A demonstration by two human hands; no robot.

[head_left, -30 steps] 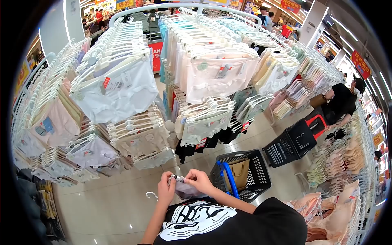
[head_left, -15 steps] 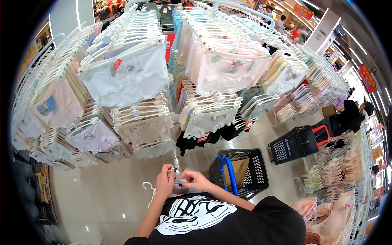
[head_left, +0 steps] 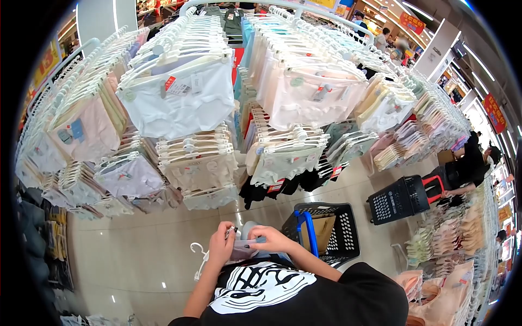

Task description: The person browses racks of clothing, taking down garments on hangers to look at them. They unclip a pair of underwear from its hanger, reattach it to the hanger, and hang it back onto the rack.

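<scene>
A small pale lilac-grey garment (head_left: 243,250), seemingly a pair of underpants, is held between my two hands, close in front of my black shirt. My left hand (head_left: 220,245) is closed with its fingertips pinched at the garment's left side, where a small white and black piece like a hanger clip shows. On the other side my right hand (head_left: 270,239) pinches the garment's edge between thumb and fingers. Just left of my left wrist hangs a white hanger (head_left: 200,255), its hook upward; what supports it is hidden.
Racks of underpants on white hangers stand ahead, including a white pair (head_left: 176,100) and a pale pink pair (head_left: 312,98). A black shopping basket (head_left: 348,228) with a blue handle stands at my right. Beyond it, a person (head_left: 470,165) has another black basket (head_left: 394,201).
My right hand has moved slightly right, away from my left, and more of the garment shows between them. The camera view has shifted a little, so the racks appear farther right.
</scene>
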